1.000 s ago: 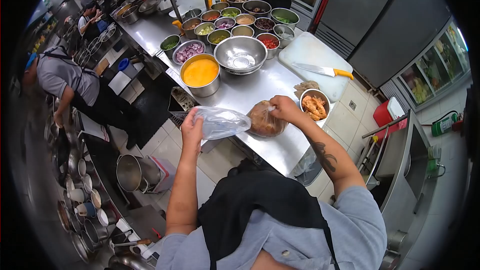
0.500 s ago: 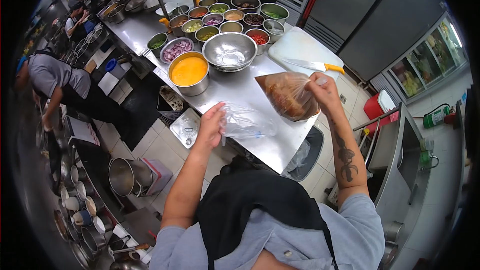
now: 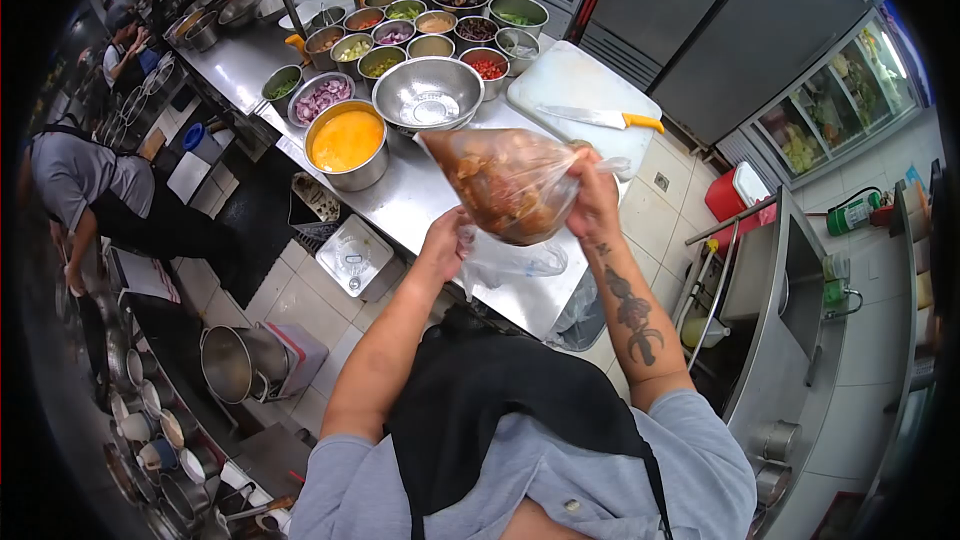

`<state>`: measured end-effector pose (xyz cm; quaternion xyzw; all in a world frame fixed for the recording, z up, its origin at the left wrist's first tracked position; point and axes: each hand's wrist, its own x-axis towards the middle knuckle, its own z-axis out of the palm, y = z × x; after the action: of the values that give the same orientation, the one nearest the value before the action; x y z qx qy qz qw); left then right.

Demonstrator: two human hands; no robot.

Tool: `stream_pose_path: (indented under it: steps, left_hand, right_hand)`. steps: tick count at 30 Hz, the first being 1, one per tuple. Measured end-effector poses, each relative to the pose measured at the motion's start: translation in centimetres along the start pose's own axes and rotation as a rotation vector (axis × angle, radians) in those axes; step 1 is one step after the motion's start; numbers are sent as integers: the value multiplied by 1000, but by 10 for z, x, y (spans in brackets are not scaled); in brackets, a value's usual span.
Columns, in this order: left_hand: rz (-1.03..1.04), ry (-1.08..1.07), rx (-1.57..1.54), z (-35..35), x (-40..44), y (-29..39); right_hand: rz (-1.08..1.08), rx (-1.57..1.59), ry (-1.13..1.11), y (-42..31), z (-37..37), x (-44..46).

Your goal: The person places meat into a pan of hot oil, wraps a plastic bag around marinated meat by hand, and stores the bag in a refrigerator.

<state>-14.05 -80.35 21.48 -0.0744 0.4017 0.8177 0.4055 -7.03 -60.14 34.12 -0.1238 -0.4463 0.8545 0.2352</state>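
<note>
My right hand (image 3: 594, 192) is closed on the gathered neck of a clear plastic bag of brown, sauced food that looks like marinated meat (image 3: 500, 180). The bag hangs tilted above the steel table (image 3: 400, 202). Below and left of it, my left hand (image 3: 446, 242) grips an empty clear plastic bag (image 3: 510, 262), partly hidden under the full one. Behind the hands stand a steel pot of orange-yellow liquid (image 3: 346, 142) and a perforated steel colander (image 3: 428, 92).
A white cutting board (image 3: 570, 85) bears a yellow-handled knife (image 3: 605, 119). Several steel containers of chopped ingredients crowd the table's far part, including red pieces (image 3: 487, 68) and purple onion (image 3: 322, 100). A co-worker (image 3: 90, 180) bends at the left. A lined bin (image 3: 582, 320) stands below the table's right corner.
The full bag has swung left and closer to my left hand, now over the empty bag. My view has shifted slightly right.
</note>
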Motion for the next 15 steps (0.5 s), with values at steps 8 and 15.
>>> stream_pose_path:
  steps: [8, 15]
  left_hand:
    - [-14, 29, -160, -37, 7, 25]
    - [-90, 183, 11, -60, 15, 25]
  right_hand:
    - [166, -102, -128, 73, -43, -21]
    - [212, -484, -397, 74, -71, -31]
